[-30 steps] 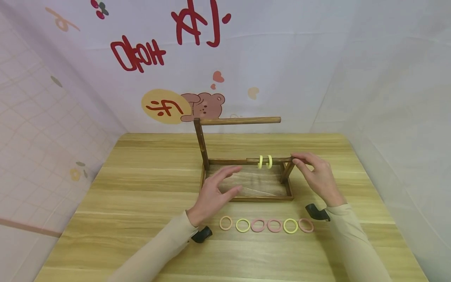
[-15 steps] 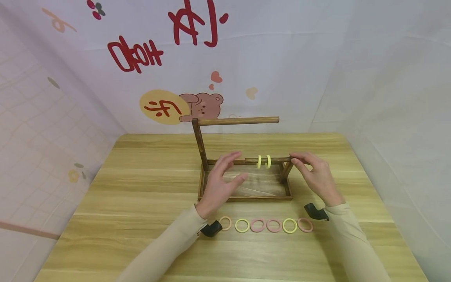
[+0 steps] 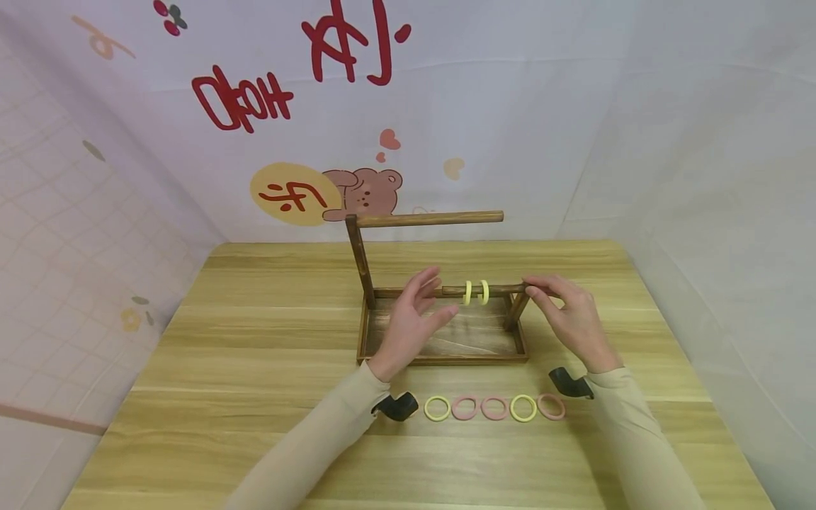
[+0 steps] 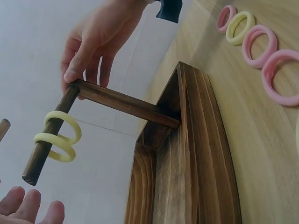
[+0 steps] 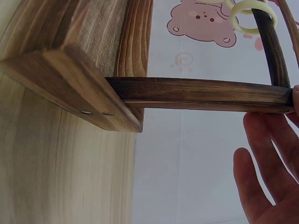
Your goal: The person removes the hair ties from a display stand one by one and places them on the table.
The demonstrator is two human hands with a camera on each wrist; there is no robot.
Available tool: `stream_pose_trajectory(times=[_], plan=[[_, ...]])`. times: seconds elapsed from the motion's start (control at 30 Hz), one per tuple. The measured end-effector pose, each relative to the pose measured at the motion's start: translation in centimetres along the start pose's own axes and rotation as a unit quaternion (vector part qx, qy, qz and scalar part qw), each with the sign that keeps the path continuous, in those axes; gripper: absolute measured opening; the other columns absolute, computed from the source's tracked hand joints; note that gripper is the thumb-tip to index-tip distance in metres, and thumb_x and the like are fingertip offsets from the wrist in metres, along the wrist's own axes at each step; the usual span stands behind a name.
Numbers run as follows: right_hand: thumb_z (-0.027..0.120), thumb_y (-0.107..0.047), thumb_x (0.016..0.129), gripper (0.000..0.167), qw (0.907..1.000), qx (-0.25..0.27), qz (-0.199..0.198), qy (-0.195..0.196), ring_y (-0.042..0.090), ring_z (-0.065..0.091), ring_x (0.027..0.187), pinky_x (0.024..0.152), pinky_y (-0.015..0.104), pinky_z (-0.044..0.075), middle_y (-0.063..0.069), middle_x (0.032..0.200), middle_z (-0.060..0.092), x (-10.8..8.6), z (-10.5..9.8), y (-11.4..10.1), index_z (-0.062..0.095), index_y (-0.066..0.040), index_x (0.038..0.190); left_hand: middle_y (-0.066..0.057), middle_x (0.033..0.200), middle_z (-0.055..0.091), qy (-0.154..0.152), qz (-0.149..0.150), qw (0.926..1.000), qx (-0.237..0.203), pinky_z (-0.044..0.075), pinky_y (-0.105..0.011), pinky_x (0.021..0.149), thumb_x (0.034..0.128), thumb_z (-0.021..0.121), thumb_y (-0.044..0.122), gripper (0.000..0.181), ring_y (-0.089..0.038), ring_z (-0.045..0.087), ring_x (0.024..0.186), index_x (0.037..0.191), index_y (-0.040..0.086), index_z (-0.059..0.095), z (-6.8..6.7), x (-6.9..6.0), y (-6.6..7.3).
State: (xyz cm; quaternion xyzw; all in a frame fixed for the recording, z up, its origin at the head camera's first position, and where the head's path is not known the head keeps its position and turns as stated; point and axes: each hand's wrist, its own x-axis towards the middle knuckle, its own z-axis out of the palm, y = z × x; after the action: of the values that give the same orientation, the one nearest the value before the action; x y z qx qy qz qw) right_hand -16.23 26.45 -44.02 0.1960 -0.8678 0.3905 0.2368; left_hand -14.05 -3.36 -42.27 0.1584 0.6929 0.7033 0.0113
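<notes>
A dark wooden stand has a shallow tray base point(image 3: 472, 360), a tall left post with an upper rod point(image 3: 433, 219), and a short right post with a lower rod point(image 3: 507, 289). Two yellow rings point(image 4: 53, 138) hang around the lower rod. At the corner where that rod meets the short post point(image 5: 201, 94), my right hand point(image 3: 571, 315) pinches the wood between thumb and fingers. My left hand point(image 3: 411, 322) is held above the tray by the rod's free end, its fingers spread and holding nothing. The left wrist view shows its fingertips point(image 4: 29, 205) just below that end.
In front of the stand, a row of yellow rings point(image 3: 426, 409) and pink rings point(image 3: 455, 409) lies flat on the wooden table point(image 3: 255, 340). A white printed cloth point(image 3: 510, 106) hangs behind the table.
My left hand has moved right and away from me, toward the lower rod's free end. Its wrist now hides the orange ring at the row's left. My right hand keeps its hold.
</notes>
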Motion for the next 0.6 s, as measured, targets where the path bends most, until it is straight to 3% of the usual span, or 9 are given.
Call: stream_pose_trajectory(times=[0.3,0.6], plan=[[0.075,0.002,0.093,0.026,1.0,0.001,0.001,0.002,0.003,0.064,0.096,0.086,0.01,0.044,0.008,0.108,0.077,0.0,0.1,0.0,0.077,-0.007,0.117,-0.003,0.16,0.042,-0.013,-0.045,0.9972,-0.058,0.042,-0.046,0.115,0.0965,0.075,0.019,0.072,-0.03,0.039,0.148,0.159,0.016,0.039,0.3,0.8,-1.4],[0.075,0.002,0.093,0.026,1.0,0.002,0.002,0.004,0.003,0.065,0.096,0.087,0.01,0.044,0.007,0.108,0.077,0.0,0.1,0.1,0.077,-0.007,0.116,-0.009,0.157,0.044,-0.01,-0.082,0.9946,-0.063,0.043,-0.04,0.114,0.0944,0.078,0.022,0.075,-0.028,0.045,0.141,0.159,0.016,0.04,0.8,1.4,-2.1]])
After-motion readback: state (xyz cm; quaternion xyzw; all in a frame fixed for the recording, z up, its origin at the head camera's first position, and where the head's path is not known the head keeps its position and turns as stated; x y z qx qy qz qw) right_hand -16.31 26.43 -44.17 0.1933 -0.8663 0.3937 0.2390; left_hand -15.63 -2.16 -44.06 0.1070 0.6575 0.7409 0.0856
